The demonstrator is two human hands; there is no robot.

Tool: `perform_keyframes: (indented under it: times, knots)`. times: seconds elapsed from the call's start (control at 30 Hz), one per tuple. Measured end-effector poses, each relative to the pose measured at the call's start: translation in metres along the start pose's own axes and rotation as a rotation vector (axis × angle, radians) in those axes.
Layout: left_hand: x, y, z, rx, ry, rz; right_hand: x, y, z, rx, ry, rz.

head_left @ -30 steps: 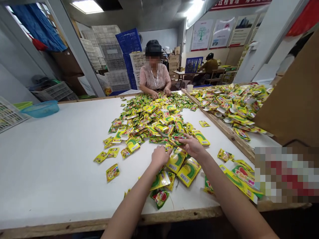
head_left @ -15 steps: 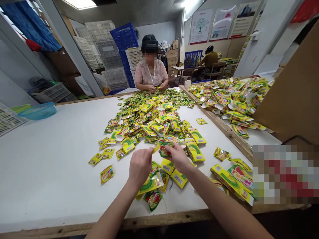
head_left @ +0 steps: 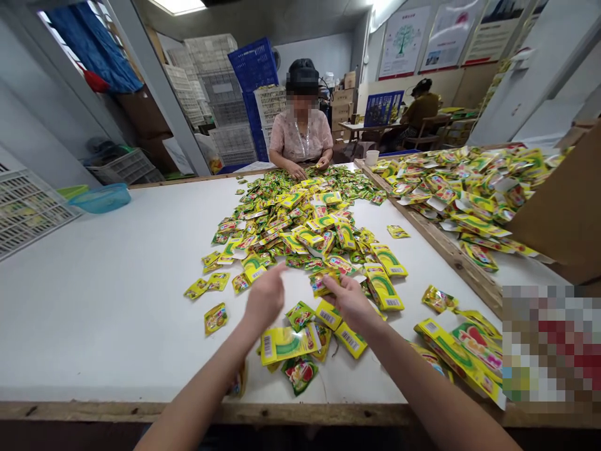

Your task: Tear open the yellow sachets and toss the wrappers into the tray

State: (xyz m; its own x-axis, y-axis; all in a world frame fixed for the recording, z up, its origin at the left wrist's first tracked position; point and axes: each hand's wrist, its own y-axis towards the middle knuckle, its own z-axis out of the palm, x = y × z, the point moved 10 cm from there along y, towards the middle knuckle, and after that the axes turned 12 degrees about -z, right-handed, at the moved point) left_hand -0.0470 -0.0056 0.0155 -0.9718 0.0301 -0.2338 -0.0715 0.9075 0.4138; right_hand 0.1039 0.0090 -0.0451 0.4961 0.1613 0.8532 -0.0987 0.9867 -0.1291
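Note:
A wide heap of small yellow-green foil sachets (head_left: pixel 291 232) covers the middle of the white table. My right hand (head_left: pixel 350 304) pinches a small yellow sachet (head_left: pixel 320 284) at the heap's near edge. My left hand (head_left: pixel 265 295) hangs above the table with its fingers stretched forward, holding nothing. Below my hands lie larger yellow packets with barcodes, one of them a long yellow packet (head_left: pixel 286 344). Loose sachets such as a lone gold sachet (head_left: pixel 215 319) lie left of my left hand.
A co-worker's hands (head_left: pixel 305 168) work at the heap's far side. A wooden rail (head_left: pixel 451 250) separates the table from a bed of sachets (head_left: pixel 464 194) on the right. A blue basin (head_left: pixel 101 198) and a white crate (head_left: pixel 32 210) stand at the left.
My hands have moved apart. The left has drawn back from the right and now shows nothing in it. The whole view has swung slightly, shifting the scene rightward.

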Motion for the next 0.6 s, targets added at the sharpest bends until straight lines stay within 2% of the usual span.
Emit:
perform_keyframes:
  times: [0.07, 0.1, 0.17, 0.3, 0.4, 0.5, 0.6]
  knots:
    - [0.068, 0.023, 0.009, 0.108, 0.088, -0.499, 0.013, 0.006, -0.008, -0.053, -0.057, -0.117]
    - [0.092, 0.028, 0.016, 0.183, 0.13, -0.659, 0.017, 0.008, -0.01, -0.057, -0.086, -0.151]
    - [0.115, 0.036, 0.029, 0.288, 0.183, -0.795, 0.016, 0.011, -0.012, -0.052, -0.139, -0.162]
    - [0.117, 0.039, 0.05, 0.415, 0.221, -0.75, 0.009, 0.015, -0.018, -0.037, -0.214, -0.136]
    - [0.11, 0.029, 0.053, 0.461, 0.214, -0.667, 0.014, 0.016, -0.017, 0.003, -0.264, -0.173]
    - [0.106, 0.019, 0.039, 0.41, 0.209, -0.636, 0.016, 0.016, -0.013, 0.049, -0.3, -0.176]
    - [0.094, 0.012, 0.015, 0.283, 0.167, -0.612, 0.02, 0.017, -0.014, 0.039, -0.307, -0.209]
